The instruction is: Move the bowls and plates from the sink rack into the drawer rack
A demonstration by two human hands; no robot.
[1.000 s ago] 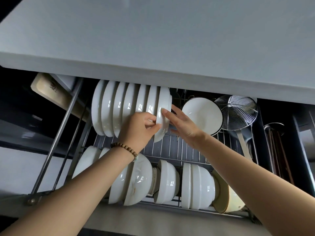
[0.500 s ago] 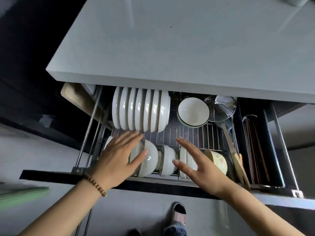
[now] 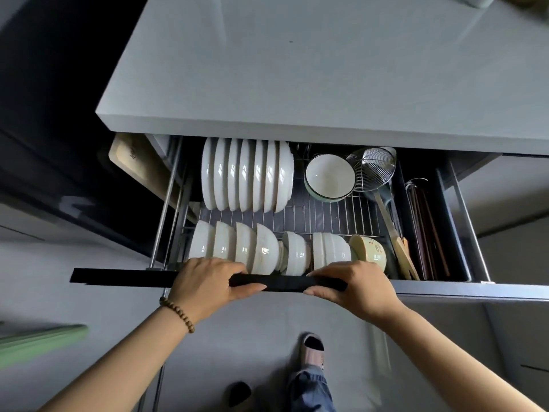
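Plates [image 3: 246, 173] stand on edge in a glossy white row at the back of the wire drawer rack [image 3: 326, 215], and rounded bowls [image 3: 237, 245] nest on their sides along its front. Loading looks finished; closing the drawer seems all that's left. Your left hand [image 3: 208, 281] and right hand [image 3: 353, 288] each curl their fingers over the flat black drawer front [image 3: 118, 276], thumbs beneath, just ahead of that rack.

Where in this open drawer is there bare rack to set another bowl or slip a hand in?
Bare wire rack runs between the standing plates and the front row of bowls, widest on the right in front of the green-rimmed bowl. Crowded: the front row is packed tight, and the skimmer and wooden utensils fill the right side.
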